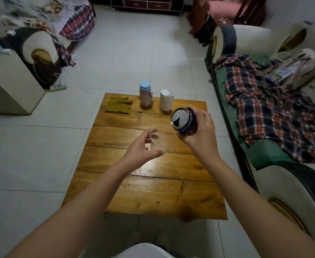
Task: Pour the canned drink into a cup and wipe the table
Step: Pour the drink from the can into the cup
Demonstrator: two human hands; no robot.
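A low wooden table [149, 185] stands in front of me. My right hand [199, 131] grips an opened blue and red drink can [183, 121], tilted with its silver top facing me, above the table's right side. A clear plastic cup [157, 145] stands on the table just left of the can. My left hand [143, 146] curls around the cup, thumb near its front and fingers at its rim. A folded olive-green cloth [118, 105] lies at the table's far left corner.
A blue-capped flask [145, 94] and a white cylinder [165, 100] stand at the table's far edge. A sofa with a plaid cloth [264, 101] runs along the right. An armchair [39, 51] and a beige box [9, 86] sit at left on the tiled floor.
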